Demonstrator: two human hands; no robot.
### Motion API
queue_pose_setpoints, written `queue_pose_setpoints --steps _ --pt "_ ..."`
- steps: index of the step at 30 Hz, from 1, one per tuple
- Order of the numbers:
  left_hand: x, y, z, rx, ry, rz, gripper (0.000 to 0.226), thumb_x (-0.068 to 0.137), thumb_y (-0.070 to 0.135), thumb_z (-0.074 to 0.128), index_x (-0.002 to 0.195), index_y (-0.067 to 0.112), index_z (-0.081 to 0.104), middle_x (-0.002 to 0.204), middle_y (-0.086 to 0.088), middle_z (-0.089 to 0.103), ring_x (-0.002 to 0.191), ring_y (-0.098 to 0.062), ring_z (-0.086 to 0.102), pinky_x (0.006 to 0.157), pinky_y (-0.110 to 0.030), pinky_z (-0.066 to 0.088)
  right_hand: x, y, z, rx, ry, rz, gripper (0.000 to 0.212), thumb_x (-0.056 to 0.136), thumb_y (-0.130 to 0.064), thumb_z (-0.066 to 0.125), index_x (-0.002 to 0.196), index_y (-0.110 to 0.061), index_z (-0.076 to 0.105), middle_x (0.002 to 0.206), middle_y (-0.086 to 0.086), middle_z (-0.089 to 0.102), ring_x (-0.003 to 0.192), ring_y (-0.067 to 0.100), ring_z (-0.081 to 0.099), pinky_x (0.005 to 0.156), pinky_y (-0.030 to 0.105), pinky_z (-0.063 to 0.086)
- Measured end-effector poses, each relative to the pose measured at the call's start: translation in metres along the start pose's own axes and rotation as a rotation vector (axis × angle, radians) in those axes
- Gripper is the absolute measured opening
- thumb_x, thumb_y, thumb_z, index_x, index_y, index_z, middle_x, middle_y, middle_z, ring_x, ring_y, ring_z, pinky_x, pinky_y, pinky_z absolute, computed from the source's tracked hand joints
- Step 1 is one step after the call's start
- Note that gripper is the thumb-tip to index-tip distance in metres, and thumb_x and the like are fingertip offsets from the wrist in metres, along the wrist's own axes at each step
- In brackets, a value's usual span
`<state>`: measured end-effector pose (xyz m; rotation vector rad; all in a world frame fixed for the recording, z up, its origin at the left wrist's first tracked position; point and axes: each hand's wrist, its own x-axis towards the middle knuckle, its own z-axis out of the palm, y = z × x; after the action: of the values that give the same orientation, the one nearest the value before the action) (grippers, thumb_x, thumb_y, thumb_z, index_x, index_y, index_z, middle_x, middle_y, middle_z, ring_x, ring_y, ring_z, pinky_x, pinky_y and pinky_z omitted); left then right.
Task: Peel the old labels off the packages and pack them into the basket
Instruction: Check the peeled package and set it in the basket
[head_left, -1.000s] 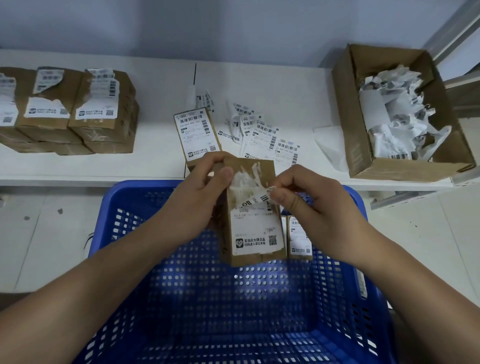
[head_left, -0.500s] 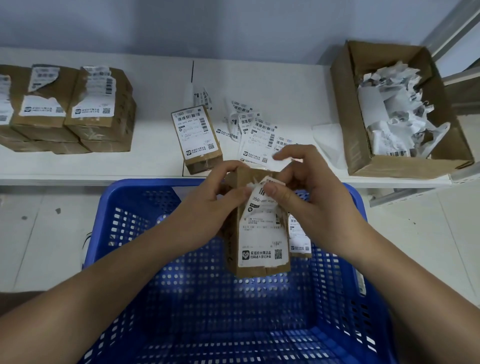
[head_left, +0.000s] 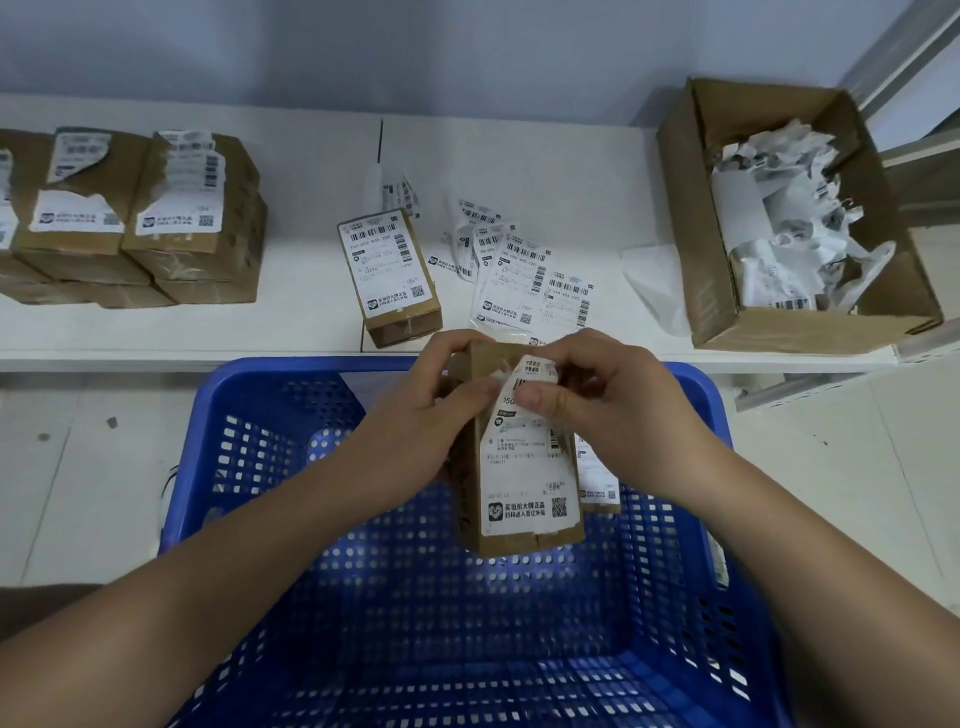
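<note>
Above the basket, left hand grips the package; right hand fingers pinch its label.

2 hands, 1 basket, 1 carton, approx. 7 pkgs.

A white table runs across the far side, against a pale blue wall. A thin dark seam divides the table top in the middle. Below the table there is a light tiled floor with some small dark spots. At the far right stands a grey metal frame.
</note>
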<state>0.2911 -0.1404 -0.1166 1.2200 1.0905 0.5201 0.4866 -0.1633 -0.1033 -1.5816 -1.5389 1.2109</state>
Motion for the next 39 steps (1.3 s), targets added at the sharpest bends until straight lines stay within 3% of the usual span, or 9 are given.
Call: queue_pose_setpoints --steps 6,8,11,14,21,26,31,37,39 --pt "0.000 0.002 0.001 -0.010 0.011 -0.004 0.021 0.103 0.038 0.051 0.122 0.045 0.051 0.097 0.010 0.076 0.084 -0.003 0.073 0.064 -0.011 0.054 0.000 -0.003 0.001 0.209 0.132 -0.038 0.014 0.070 -0.038 0.076 0.081 -0.028 0.076 0.084 0.007 0.076 0.086 0.036 0.070 0.078 0.056 0.058" --pt "0.000 0.002 -0.001 0.026 0.025 0.009 0.022 0.104 0.039 0.050 0.123 0.048 0.049 0.099 0.011 0.076 0.087 -0.007 0.073 0.074 -0.024 0.061 0.000 -0.004 0.001 0.199 0.138 -0.056 0.008 0.075 -0.032 0.076 0.081 -0.028 0.076 0.082 0.005 0.077 0.083 0.032 0.072 0.077 0.049 0.060" --pt "0.005 -0.002 -0.009 0.053 0.113 0.049 0.024 0.104 0.036 0.051 0.123 0.050 0.046 0.103 0.017 0.073 0.090 -0.013 0.074 0.082 -0.045 0.062 0.000 -0.003 -0.001 0.125 0.161 -0.082 0.012 0.079 -0.021 0.080 0.078 -0.032 0.075 0.078 -0.009 0.075 0.072 0.007 0.067 0.067 0.021 0.054" --pt "0.009 -0.001 -0.017 0.082 0.191 0.089 0.026 0.103 0.039 0.052 0.124 0.052 0.044 0.108 0.021 0.070 0.095 -0.012 0.073 0.084 -0.051 0.061 -0.003 -0.004 -0.003 0.017 0.155 -0.159 0.006 0.076 -0.037 0.072 0.082 -0.039 0.073 0.083 -0.022 0.072 0.082 0.006 0.064 0.072 0.011 0.047" --pt "0.012 0.002 -0.020 0.030 0.253 0.087 0.026 0.106 0.033 0.049 0.129 0.042 0.042 0.122 0.003 0.068 0.102 -0.019 0.073 0.077 -0.046 0.064 -0.008 -0.005 -0.008 -0.131 0.121 -0.373 0.015 0.081 -0.029 0.078 0.092 -0.038 0.073 0.083 -0.026 0.066 0.086 0.011 0.062 0.075 0.016 0.047" --pt "0.018 0.009 -0.039 -0.083 0.400 0.038 0.021 0.106 0.035 0.050 0.126 0.039 0.042 0.121 -0.002 0.068 0.103 -0.021 0.073 0.067 -0.039 0.064 -0.015 -0.011 -0.016 -0.058 0.125 -0.286 0.009 0.083 -0.033 0.075 0.087 -0.040 0.072 0.084 -0.017 0.069 0.080 0.005 0.063 0.074 0.010 0.043" --pt "0.016 0.004 -0.029 0.072 0.294 0.144 0.028 0.105 0.036 0.051 0.130 0.041 0.040 0.120 0.007 0.067 0.104 -0.016 0.072 0.082 -0.043 0.063 -0.006 -0.003 -0.011 -0.019 0.165 -0.143 0.010 0.088 -0.034 0.071 0.097 -0.028 0.069 0.086 0.000 0.070 0.081 0.018 0.065 0.078 0.036 0.054" --pt "0.015 -0.001 -0.019 0.069 0.204 0.146 0.030 0.105 0.034 0.051 0.131 0.044 0.040 0.121 0.007 0.063 0.101 -0.013 0.072 0.080 -0.045 0.064 -0.008 0.004 -0.003 -0.099 0.201 -0.115 0.042 0.089 -0.027 0.074 0.099 -0.042 0.035 0.083 0.010 0.060 0.079 0.028 0.064 0.069 0.052 0.056" --pt "0.014 -0.002 -0.016 0.047 0.183 0.139 0.031 0.105 0.032 0.051 0.132 0.042 0.040 0.121 0.009 0.063 0.099 -0.008 0.072 0.078 -0.039 0.064 -0.007 0.005 -0.004 -0.114 0.224 -0.108 0.043 0.089 -0.025 0.076 0.092 -0.037 0.035 0.082 0.001 0.057 0.076 0.021 0.060 0.066 0.046 0.056"
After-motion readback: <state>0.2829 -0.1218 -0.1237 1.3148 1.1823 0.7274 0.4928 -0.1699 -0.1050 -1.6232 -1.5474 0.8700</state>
